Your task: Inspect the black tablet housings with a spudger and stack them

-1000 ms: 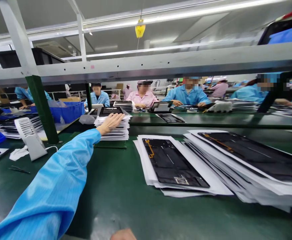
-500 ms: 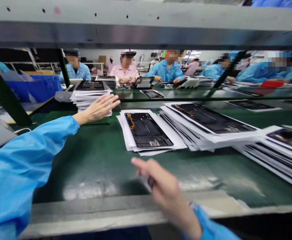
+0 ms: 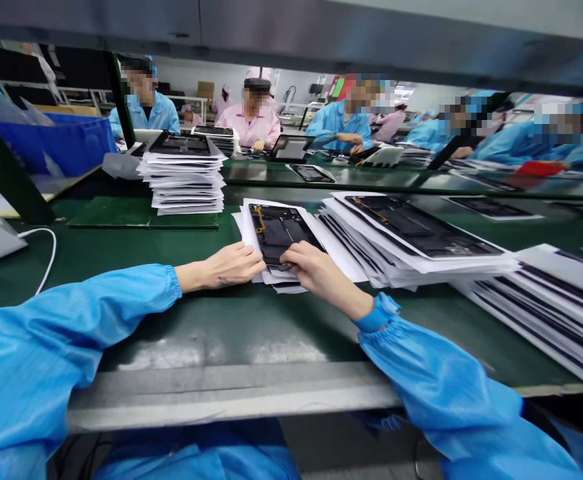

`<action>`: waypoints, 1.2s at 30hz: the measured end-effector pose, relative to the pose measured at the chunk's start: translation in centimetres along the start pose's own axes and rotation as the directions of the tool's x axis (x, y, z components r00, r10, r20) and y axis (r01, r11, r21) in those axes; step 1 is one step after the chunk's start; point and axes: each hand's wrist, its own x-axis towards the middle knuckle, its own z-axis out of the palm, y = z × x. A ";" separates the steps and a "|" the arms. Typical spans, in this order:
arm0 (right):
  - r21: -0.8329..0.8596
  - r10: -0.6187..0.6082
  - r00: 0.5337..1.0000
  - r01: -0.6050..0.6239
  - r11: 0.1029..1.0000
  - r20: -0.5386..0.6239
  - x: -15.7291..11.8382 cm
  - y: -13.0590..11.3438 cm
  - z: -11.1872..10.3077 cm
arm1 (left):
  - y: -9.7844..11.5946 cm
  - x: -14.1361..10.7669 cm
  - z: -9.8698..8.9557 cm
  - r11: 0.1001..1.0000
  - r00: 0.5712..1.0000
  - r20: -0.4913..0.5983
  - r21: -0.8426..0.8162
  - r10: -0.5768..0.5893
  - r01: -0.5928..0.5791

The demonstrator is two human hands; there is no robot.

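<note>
We have our left hand [image 3: 235, 265] at the panel's near left corner, its fingers bunched, and our right hand [image 3: 314, 267] at the near edge, thumb and fingers drawn narrow; we cannot tell whether either grip pinches the panel [image 3: 277, 227] or only rests there. It lies flat on loose paper [image 3: 335, 255] on the worktop [image 3: 281, 327], just left of a taller stack [image 3: 416, 233]. We judge it light, thin and fairly stiff, its smooth face perhaps slippery and easily scratched. The orange strip [image 3: 260, 220] at the far left looks delicate, so we should hold by the outer edges, near and sides, supporting both sides against bending. The paper may slide or lift with it.
</note>
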 end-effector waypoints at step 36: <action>0.172 0.054 0.952 -0.002 0.985 -0.302 0.6 -0.8 1.5 | -4.2 2.5 -0.5 0.106 0.650 0.417 -0.787 -0.636 0.608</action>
